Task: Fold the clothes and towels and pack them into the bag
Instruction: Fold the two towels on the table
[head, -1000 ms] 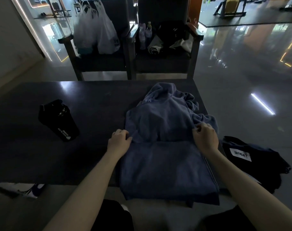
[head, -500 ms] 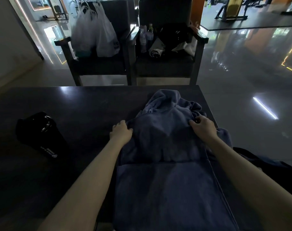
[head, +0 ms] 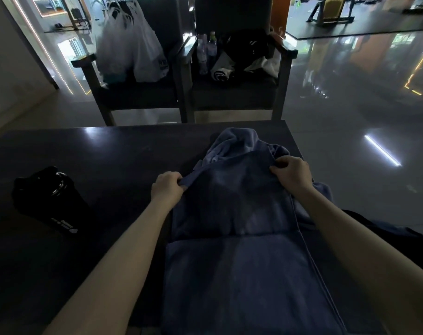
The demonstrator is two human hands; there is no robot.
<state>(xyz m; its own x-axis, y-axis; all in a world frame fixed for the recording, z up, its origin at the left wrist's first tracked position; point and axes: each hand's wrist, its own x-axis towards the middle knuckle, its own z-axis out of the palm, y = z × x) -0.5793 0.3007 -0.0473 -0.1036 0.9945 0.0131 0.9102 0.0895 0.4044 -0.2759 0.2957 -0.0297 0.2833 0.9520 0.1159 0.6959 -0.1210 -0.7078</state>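
Folding is the step in hand: I have the blue towel [head: 237, 228] spread along the right side of the dark table [head: 109, 151], its near end hanging over the near edge and its far end bunched up just short of the far right corner. My left hand [head: 166, 188] is clenched on the towel's left edge, fingers pinching a lifted flap of cloth. My right hand [head: 293, 174] grips the right edge the same way, close to the table's right edge. A crease already runs across the towel between my forearms, so I judge one fold is made and the rumpled far part is next.

The next move, as I read it, calls for lifting both pinched edges together and bringing them toward the near edge, keeping them level so the layers stack square.

Room is tight on the right, where cloth already spills past the edge toward a dark garment [head: 386, 233] lying lower down. To the left the surface is open until the black shaker bottle [head: 48, 201], well apart from my left hand. I cannot pick out the packing bag with certainty.
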